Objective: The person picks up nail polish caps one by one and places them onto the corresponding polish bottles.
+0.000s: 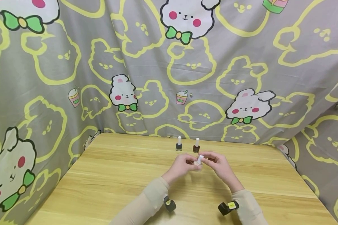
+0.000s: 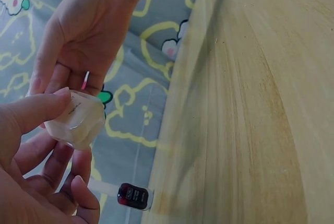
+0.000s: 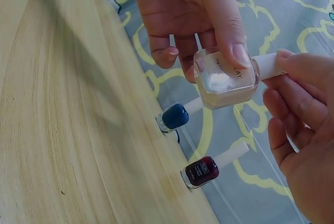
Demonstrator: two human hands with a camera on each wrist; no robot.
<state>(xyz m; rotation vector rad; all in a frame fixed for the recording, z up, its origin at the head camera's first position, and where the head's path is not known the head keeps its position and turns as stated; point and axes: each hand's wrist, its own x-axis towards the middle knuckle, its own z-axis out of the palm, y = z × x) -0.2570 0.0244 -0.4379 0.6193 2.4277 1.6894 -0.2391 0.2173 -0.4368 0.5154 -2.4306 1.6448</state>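
A nail polish bottle with pale, milky polish is held up between both hands, tilted above the table. My left hand grips its clear glass body, thumb across the printed face. At the other end, my right hand pinches the long white cap between thumb and fingers. The cap sits against the bottle's neck in the right wrist view. Just beyond the hands stand a dark blue nail polish bottle and a dark red nail polish bottle, both upright with white caps.
The wooden table reaches back to a grey curtain printed with cartoon bunnies. Black camera mounts are strapped at the left wrist and the right wrist.
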